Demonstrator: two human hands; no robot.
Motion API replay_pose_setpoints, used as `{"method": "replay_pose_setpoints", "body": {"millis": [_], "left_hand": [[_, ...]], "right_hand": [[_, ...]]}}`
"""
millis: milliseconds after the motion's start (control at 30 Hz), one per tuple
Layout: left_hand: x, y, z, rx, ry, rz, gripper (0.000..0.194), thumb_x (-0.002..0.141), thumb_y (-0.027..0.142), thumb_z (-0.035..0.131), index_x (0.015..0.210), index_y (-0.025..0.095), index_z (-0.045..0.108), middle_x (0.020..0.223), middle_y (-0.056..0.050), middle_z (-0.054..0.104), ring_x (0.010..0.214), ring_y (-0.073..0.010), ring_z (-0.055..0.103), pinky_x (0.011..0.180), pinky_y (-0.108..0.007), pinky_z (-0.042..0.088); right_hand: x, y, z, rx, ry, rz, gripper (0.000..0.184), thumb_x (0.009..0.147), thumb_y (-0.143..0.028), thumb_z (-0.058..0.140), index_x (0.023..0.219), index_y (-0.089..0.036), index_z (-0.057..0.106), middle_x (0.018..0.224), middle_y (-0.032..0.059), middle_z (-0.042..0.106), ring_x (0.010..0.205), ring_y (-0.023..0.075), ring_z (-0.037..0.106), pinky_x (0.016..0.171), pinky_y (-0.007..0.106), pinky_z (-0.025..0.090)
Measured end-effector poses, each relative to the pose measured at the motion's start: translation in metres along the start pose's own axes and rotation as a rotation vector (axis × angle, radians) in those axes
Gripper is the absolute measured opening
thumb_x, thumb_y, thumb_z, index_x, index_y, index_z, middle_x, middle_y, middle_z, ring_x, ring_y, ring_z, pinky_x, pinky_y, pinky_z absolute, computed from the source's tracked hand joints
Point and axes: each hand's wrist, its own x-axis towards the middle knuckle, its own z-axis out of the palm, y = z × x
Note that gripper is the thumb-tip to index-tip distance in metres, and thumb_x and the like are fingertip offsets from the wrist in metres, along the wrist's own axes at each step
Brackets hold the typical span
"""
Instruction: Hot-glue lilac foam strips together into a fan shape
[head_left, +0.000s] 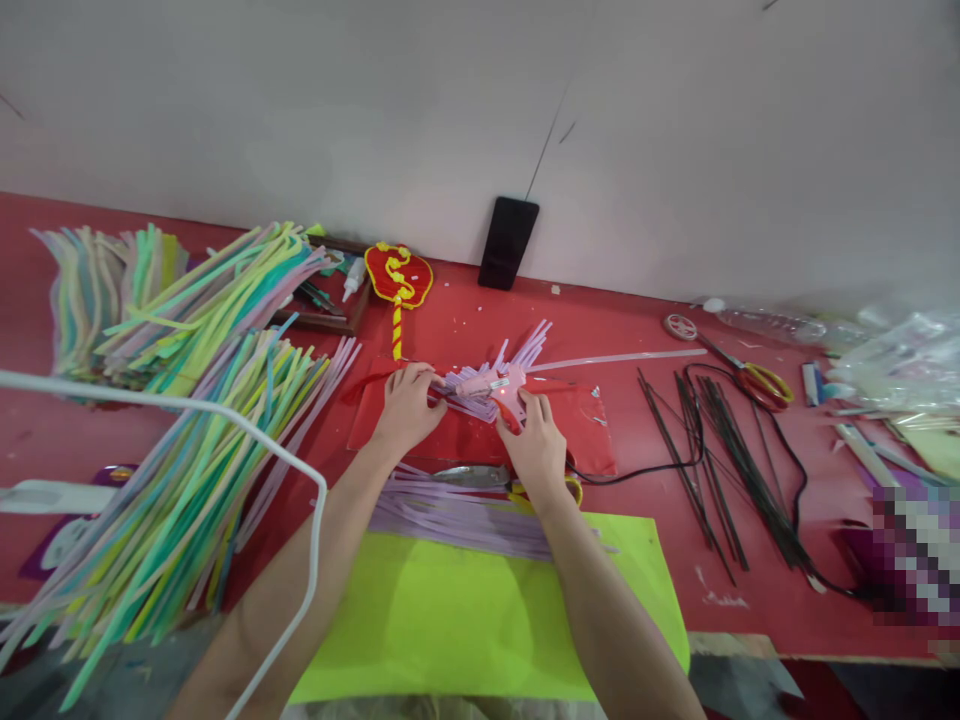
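Note:
My right hand (pixel 536 445) is wrapped round the handle of a small pink glue gun (pixel 495 384) with an orange trigger. Its nozzle points left, and a long pale glue stick (pixel 622 357) runs out behind it. My left hand (pixel 409 405) pinches the left end of a bunch of short lilac pipe cleaners (pixel 530 345), just by the nozzle. The glue gun partly covers the bunch. Both hands are above a red sheet (pixel 592 430). Below them lie scissors (pixel 472 476) with yellow handles and loose lilac pipe cleaners (pixel 465 520) on a lime-green sheet (pixel 450 620).
Large bundles of pastel pipe cleaners (pixel 172 480) cover the left, crossed by a white bent rod (pixel 277 450). A red-and-yellow fan-shaped piece (pixel 400 273) and a phone (pixel 508 243) are at the back. Dark thin sticks (pixel 750 470), a black cord (pixel 787 450) and scissors (pixel 757 380) lie right.

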Motion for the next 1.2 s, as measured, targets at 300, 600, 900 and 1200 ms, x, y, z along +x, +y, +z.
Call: {"method": "replay_pose_setpoints", "body": {"millis": [300, 600, 900, 1200], "left_hand": [[0.0002, -0.0008, 0.0001, 0.0, 0.008, 0.002, 0.022, 0.072, 0.02, 0.059, 0.094, 0.023, 0.058, 0.115, -0.005, 0.055, 0.114, -0.0244, 0.049, 0.103, -0.043, 0.032], [0.0006, -0.0005, -0.0003, -0.01, -0.003, -0.005, 0.022, 0.072, 0.02, 0.058, 0.093, 0.024, 0.058, 0.114, -0.005, 0.055, 0.115, -0.025, 0.048, 0.103, -0.044, 0.032], [0.0003, -0.0002, -0.0002, -0.001, 0.004, -0.005, 0.022, 0.072, 0.02, 0.058, 0.093, 0.024, 0.057, 0.115, -0.005, 0.055, 0.115, -0.0246, 0.049, 0.104, -0.043, 0.032], [0.0008, -0.0014, 0.0006, -0.002, -0.007, -0.009, 0.022, 0.072, 0.02, 0.058, 0.093, 0.024, 0.058, 0.114, -0.005, 0.055, 0.115, -0.0246, 0.048, 0.104, -0.043, 0.032]], "right_hand": [[-0.0001, -0.0001, -0.0013, 0.015, 0.01, 0.01, 0.035, 0.084, -0.035, 0.051, 0.116, -0.019, 0.052, 0.11, 0.0082, 0.059, 0.089, 0.0203, 0.062, 0.058, 0.026, 0.045], [-0.0008, -0.0006, -0.006, 0.025, -0.001, 0.016, 0.035, 0.083, -0.033, 0.051, 0.117, -0.02, 0.052, 0.111, 0.008, 0.059, 0.091, 0.0209, 0.062, 0.059, 0.027, 0.047], [-0.0003, 0.0005, -0.0037, 0.04, -0.009, 0.011, 0.035, 0.084, -0.033, 0.052, 0.117, -0.02, 0.051, 0.111, 0.0069, 0.059, 0.093, 0.0203, 0.062, 0.061, 0.027, 0.047], [-0.0014, 0.0026, -0.0052, 0.015, 0.019, 0.016, 0.035, 0.083, -0.034, 0.051, 0.116, -0.022, 0.052, 0.108, 0.0062, 0.059, 0.089, 0.019, 0.062, 0.058, 0.025, 0.045]]}}
